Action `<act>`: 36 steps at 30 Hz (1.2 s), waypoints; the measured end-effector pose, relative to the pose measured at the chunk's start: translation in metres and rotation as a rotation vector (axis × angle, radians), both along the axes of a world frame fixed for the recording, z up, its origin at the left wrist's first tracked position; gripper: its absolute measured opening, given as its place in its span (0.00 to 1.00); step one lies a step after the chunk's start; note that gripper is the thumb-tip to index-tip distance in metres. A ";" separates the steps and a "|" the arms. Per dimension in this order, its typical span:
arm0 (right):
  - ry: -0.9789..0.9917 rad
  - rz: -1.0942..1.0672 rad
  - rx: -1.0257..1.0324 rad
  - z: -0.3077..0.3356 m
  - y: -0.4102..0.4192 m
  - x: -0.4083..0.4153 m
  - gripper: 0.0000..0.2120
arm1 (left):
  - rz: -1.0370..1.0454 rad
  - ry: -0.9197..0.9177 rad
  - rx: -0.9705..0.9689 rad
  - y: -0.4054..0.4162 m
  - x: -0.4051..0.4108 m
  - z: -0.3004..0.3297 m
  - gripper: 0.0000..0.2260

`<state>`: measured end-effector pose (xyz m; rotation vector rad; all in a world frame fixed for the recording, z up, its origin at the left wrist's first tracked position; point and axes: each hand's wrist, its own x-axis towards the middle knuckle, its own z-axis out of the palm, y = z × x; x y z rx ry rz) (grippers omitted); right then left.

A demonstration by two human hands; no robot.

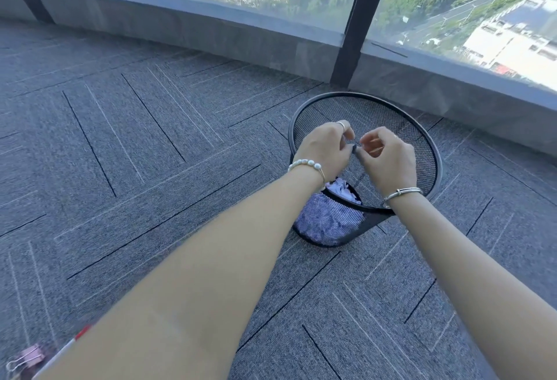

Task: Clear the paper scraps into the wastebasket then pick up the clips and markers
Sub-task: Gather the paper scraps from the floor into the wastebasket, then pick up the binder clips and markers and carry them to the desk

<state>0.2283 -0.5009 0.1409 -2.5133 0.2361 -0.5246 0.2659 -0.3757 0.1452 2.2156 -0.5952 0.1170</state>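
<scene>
Head view: both hands (327,147) (388,158), grips curled, contents unclear, above wastebasket rim (304,114).

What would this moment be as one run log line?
hands: left, right together over wastebasket | paper scraps inside | clip on carpet

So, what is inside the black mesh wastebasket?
Crumpled white paper scraps lie at the bottom of the wastebasket; more show through its mesh wall. The left hand and right hand cover part of the inside.
</scene>
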 end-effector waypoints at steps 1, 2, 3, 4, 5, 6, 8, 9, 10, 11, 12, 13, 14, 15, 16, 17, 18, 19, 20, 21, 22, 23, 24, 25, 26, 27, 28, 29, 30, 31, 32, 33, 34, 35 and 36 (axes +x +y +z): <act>0.009 0.011 -0.019 0.001 0.001 -0.001 0.05 | 0.003 0.019 -0.021 0.001 0.000 0.002 0.04; 0.010 0.020 -0.029 0.002 0.002 -0.002 0.04 | 0.011 0.034 -0.046 0.003 -0.002 0.004 0.04; 0.011 0.024 -0.035 0.004 0.004 -0.003 0.04 | 0.022 0.041 -0.070 0.005 -0.004 0.007 0.04; 0.013 0.030 -0.038 0.006 0.005 -0.005 0.03 | 0.033 0.033 -0.091 0.007 -0.006 0.009 0.05; 0.014 0.042 -0.036 0.009 0.008 -0.006 0.04 | 0.041 0.010 -0.098 0.010 -0.007 0.011 0.05; 0.007 0.064 -0.035 0.013 0.010 -0.008 0.05 | 0.043 -0.025 -0.095 0.014 -0.009 0.013 0.06; -0.013 0.115 -0.036 0.024 0.020 -0.009 0.06 | 0.029 -0.075 -0.081 0.026 -0.013 0.016 0.05; -0.020 0.139 -0.030 0.031 0.028 -0.010 0.06 | 0.018 -0.085 -0.077 0.034 -0.014 0.017 0.05; -0.026 0.164 -0.016 0.038 0.038 -0.010 0.06 | 0.013 -0.096 -0.079 0.043 -0.015 0.019 0.05; -0.029 0.190 0.004 0.045 0.050 -0.010 0.06 | 0.022 -0.106 -0.083 0.054 -0.016 0.022 0.05; -0.032 0.216 0.029 0.051 0.065 -0.010 0.07 | 0.042 -0.121 -0.090 0.066 -0.018 0.024 0.05; -0.039 0.240 0.053 0.055 0.080 -0.010 0.07 | 0.070 -0.135 -0.101 0.079 -0.019 0.027 0.04; -0.048 0.260 0.076 0.058 0.096 -0.009 0.07 | 0.103 -0.144 -0.114 0.093 -0.022 0.029 0.04; -0.057 0.278 0.102 0.059 0.112 -0.008 0.07 | 0.137 -0.146 -0.124 0.109 -0.024 0.031 0.04; -0.063 0.295 0.134 0.060 0.129 -0.007 0.07 | 0.169 -0.147 -0.130 0.127 -0.027 0.032 0.04; -0.065 0.317 0.166 0.059 0.147 -0.006 0.07 | 0.198 -0.146 -0.130 0.146 -0.031 0.033 0.04; -0.062 0.348 0.192 0.058 0.167 -0.006 0.07 | 0.226 -0.150 -0.123 0.167 -0.037 0.034 0.04; -0.054 0.386 0.210 0.056 0.188 -0.007 0.07 | 0.253 -0.148 -0.111 0.188 -0.043 0.035 0.04; -0.041 0.429 0.221 0.052 0.209 -0.009 0.06 | 0.278 -0.142 -0.095 0.211 -0.050 0.034 0.04; -0.026 0.477 0.230 0.047 0.230 -0.011 0.06 | 0.304 -0.128 -0.082 0.234 -0.058 0.031 0.04; -0.008 0.529 0.237 0.041 0.252 -0.015 0.06 | 0.336 -0.113 -0.070 0.258 -0.068 0.026 0.04; 0.012 0.584 0.245 0.034 0.275 -0.019 0.06 | 0.379 -0.097 -0.059 0.281 -0.079 0.020 0.05; 0.036 0.640 0.252 0.026 0.297 -0.025 0.06 | 0.428 -0.077 -0.047 0.304 -0.092 0.012 0.05; 0.065 0.695 0.255 0.017 0.319 -0.032 0.06 | 0.478 -0.050 -0.040 0.326 -0.106 0.003 0.05; 0.096 0.749 0.255 0.006 0.340 -0.040 0.06 | 0.524 -0.019 -0.038 0.347 -0.120 -0.007 0.05; 0.129 0.802 0.252 -0.005 0.361 -0.049 0.06 | 0.565 0.014 -0.041 0.367 -0.136 -0.019 0.05; 0.168 0.856 0.246 -0.017 0.380 -0.058 0.06 | 0.605 0.043 -0.041 0.385 -0.153 -0.030 0.05; 0.210 0.907 0.238 -0.030 0.397 -0.069 0.06 | 0.639 0.064 -0.043 0.402 -0.170 -0.042 0.05; 0.252 0.959 0.227 -0.043 0.414 -0.081 0.06 | 0.670 0.079 -0.046 0.418 -0.189 -0.055 0.06; 0.293 1.010 0.212 -0.057 0.428 -0.092 0.05 | 0.701 0.096 -0.046 0.432 -0.209 -0.069 0.06; 0.333 1.060 0.195 -0.072 0.441 -0.102 0.05 | 0.736 0.116 -0.034 0.444 -0.229 -0.083 0.06; 0.371 1.105 0.170 -0.087 0.453 -0.112 0.05 | 0.779 0.140 -0.016 0.455 -0.249 -0.099 0.06; 0.404 1.145 0.140 -0.103 0.462 -0.122 0.06 | 0.824 0.156 -0.002 0.465 -0.269 -0.115 0.05; 0.433 1.182 0.102 -0.118 0.470 -0.130 0.06 | 0.876 0.169 0.004 0.472 -0.288 -0.131 0.06; 0.456 1.224 0.058 -0.133 0.476 -0.138 0.06 | 0.931 0.186 0.005 0.479 -0.307 -0.146 0.06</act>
